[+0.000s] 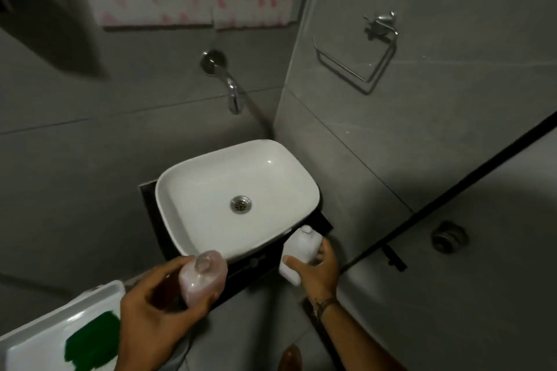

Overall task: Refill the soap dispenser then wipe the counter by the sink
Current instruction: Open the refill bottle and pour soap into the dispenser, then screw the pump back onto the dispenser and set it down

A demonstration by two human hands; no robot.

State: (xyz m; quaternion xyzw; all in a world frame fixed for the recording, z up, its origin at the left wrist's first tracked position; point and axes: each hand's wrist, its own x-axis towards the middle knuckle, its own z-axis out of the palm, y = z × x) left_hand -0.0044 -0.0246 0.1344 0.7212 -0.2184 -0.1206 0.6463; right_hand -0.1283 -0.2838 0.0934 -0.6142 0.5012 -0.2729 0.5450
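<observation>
My left hand (156, 313) grips a clear bottle of pinkish soap (203, 277), held in front of the sink's near edge. My right hand (316, 268) is wrapped around a white plastic bottle (298, 250) that stands on the dark counter (241, 275) at the sink's front right corner. The white rectangular sink (193, 190) sits on that narrow counter, its drain in the middle. A green cloth (93, 337) lies on a white surface (36, 337) at the lower left.
A chrome tap (232, 90) juts from the grey tiled wall above the sink. A metal towel ring (358, 60) hangs on the right wall. A patterned pink and white curtain hangs at the top. A floor drain (449, 236) lies at the right.
</observation>
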